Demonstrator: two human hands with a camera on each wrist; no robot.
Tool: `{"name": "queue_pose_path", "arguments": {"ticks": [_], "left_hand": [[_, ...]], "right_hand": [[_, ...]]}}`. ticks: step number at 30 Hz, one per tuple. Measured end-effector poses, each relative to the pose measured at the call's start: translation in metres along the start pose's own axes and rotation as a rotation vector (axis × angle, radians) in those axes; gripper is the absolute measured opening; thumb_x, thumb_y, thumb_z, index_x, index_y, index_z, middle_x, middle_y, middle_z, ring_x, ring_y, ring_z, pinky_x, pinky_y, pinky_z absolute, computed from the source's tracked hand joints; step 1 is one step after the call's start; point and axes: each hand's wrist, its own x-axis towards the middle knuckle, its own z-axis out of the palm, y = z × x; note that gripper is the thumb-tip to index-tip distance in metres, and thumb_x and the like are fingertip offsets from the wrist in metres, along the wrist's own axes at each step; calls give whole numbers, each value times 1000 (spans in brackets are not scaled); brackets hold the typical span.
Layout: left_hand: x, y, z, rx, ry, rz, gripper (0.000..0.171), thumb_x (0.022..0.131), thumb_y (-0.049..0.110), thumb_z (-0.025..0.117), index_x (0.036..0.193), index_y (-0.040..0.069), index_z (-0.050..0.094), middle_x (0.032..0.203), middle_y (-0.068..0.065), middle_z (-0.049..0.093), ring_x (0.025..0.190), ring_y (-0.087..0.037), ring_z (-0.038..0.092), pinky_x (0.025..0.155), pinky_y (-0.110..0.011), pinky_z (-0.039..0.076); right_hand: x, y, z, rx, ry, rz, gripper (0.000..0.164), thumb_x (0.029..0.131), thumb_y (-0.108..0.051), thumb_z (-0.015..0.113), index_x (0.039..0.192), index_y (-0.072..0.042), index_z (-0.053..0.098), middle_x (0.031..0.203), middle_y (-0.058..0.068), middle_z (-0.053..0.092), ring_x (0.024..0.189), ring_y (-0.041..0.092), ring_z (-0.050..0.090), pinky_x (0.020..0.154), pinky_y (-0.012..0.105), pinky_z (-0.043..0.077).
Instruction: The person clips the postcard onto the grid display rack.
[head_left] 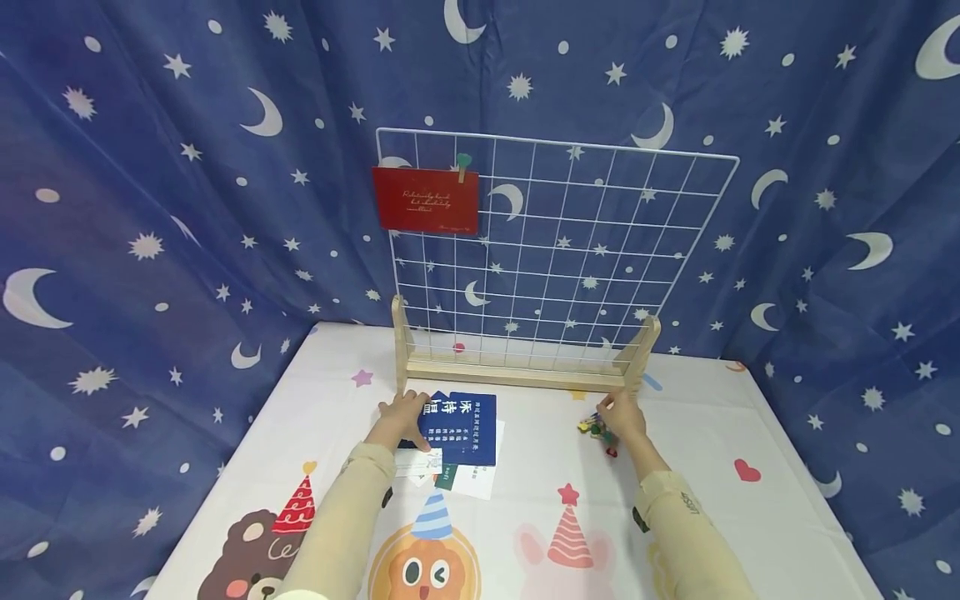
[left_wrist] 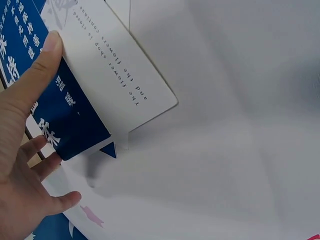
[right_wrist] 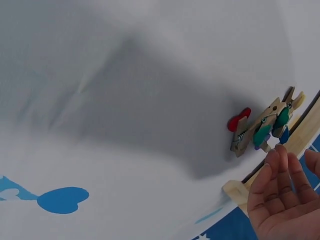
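L hand: fingers spread wide on blue card, on counter nr front L end of grid stand. R hand: fingers loosely bent, thumb apart, at clothespins nr stand's R end; contact can't tell.

Counted: one wire grid; at its upper left corner, one red card, one clip. Two hands seen. Loose cards, loose clips overlapped, uncountable.

Blue moon-and-star curtain, white tablecloth, printed brown bear, red heart print
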Motion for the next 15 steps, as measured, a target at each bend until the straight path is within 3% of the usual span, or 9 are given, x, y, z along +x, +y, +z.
{"name": "queue_pose_path", "arguments": {"ticks": [7, 15], "left_hand": [[-5, 3, -4, 50, 20, 1, 93, 56, 34, 90, 132, 9, 44, 130, -20, 48, 128, -43, 37, 101, -72, 25], [-5, 1, 1, 69, 39, 1, 93, 59, 36, 88, 134, 8, 40, 129, -25, 45, 130, -46, 34, 102, -76, 17]], "right_hand": [[-1, -2, 0, -6, 8, -4, 18, 89, -14, 58, 90, 3, 64, 85, 17, 62, 67, 24, 56, 57, 33, 44], [-2, -5, -1, -14, 7, -9, 18, 89, -14, 59, 90, 3, 65, 85, 17, 63, 67, 22, 56, 57, 32, 44]]}}
